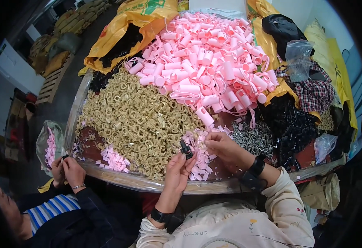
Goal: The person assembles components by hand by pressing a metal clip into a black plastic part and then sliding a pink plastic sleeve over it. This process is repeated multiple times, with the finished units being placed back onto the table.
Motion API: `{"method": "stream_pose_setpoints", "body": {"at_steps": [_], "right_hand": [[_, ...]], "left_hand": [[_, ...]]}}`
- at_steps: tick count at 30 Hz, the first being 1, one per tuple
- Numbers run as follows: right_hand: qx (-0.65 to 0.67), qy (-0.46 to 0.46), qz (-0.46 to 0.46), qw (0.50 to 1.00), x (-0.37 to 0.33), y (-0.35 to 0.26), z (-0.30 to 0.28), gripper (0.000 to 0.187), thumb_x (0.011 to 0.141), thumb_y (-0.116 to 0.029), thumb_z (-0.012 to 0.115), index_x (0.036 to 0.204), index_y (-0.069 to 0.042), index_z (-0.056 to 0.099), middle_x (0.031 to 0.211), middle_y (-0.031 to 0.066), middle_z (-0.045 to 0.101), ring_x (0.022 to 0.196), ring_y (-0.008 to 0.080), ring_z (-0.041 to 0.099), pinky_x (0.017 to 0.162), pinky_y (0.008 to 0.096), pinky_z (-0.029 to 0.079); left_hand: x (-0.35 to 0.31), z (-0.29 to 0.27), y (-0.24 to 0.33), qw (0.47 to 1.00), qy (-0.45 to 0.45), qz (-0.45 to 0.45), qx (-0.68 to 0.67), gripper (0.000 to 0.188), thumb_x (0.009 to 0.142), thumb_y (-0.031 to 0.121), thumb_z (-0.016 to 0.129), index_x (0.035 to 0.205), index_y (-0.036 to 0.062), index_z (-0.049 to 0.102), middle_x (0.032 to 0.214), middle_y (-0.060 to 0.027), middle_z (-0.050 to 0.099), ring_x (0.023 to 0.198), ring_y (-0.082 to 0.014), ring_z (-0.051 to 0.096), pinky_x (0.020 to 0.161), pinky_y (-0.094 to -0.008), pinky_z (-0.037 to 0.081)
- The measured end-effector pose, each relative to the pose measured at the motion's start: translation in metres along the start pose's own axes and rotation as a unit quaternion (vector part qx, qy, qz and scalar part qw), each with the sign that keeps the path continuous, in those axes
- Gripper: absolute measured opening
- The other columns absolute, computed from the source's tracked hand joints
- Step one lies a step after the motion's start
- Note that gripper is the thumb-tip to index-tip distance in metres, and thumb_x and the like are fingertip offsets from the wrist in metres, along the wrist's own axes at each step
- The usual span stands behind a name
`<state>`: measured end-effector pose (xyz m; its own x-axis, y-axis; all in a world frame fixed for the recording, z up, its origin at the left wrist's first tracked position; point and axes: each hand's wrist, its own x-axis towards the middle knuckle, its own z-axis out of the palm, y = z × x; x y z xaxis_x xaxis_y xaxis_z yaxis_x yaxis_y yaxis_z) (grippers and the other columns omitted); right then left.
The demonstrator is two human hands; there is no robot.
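My left hand [178, 168] is closed on a small black plastic part [185, 149], held upright between thumb and fingers above the near side of the table. To its right, my right hand [224, 145] is pinched. What its fingertips hold, if anything, is too small to make out. Below and between both hands lie small pink scraps [201, 165]. A heap of beige ring-shaped pieces [135, 120] spreads to the left of my hands. Just beyond my right hand rests a pink tube-shaped piece [205, 117], at the edge of a large pile of pink tubes with straps [206, 62].
Silver metal hooks [253, 138] and black plastic parts [294, 128] are heaped to the right. A wooden rim [148, 182] borders the table. Yellow sacks [127, 31] stand behind. At left, a co-worker's hands [69, 170] hold a small dark piece beside an open bag [44, 144].
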<state>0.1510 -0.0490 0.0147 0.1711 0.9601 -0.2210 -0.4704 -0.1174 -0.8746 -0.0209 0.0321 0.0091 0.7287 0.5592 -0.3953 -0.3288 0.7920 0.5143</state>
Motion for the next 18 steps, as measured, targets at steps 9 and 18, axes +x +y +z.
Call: {"method": "stream_pose_setpoints", "body": {"at_steps": [9, 18], "right_hand": [[0.021, 0.007, 0.016, 1.000, -0.014, 0.003, 0.007, 0.011, 0.079, -0.014, 0.056, 0.076, -0.005, 0.050, 0.069, -0.0008, 0.050, 0.059, 0.0076, 0.046, 0.053, 0.0210, 0.037], [-0.493, 0.075, -0.272, 0.823, -0.019, 0.001, 0.010, 0.009, 0.079, -0.010, 0.053, 0.080, -0.002, 0.050, 0.072, 0.0025, 0.047, 0.064, 0.0110, 0.044, 0.056, 0.0231, 0.035]], "left_hand": [[0.003, 0.010, -0.019, 0.994, -0.091, -0.025, -0.053, 0.021, 0.082, 0.011, 0.050, 0.096, -0.0043, 0.049, 0.092, -0.0131, 0.057, 0.087, -0.0205, 0.056, 0.087, -0.0354, 0.043], [0.005, 0.007, -0.027, 0.997, -0.061, -0.012, -0.034, 0.023, 0.080, 0.010, 0.052, 0.097, -0.0043, 0.050, 0.091, -0.0133, 0.057, 0.085, -0.0201, 0.057, 0.084, -0.0330, 0.045]]}}
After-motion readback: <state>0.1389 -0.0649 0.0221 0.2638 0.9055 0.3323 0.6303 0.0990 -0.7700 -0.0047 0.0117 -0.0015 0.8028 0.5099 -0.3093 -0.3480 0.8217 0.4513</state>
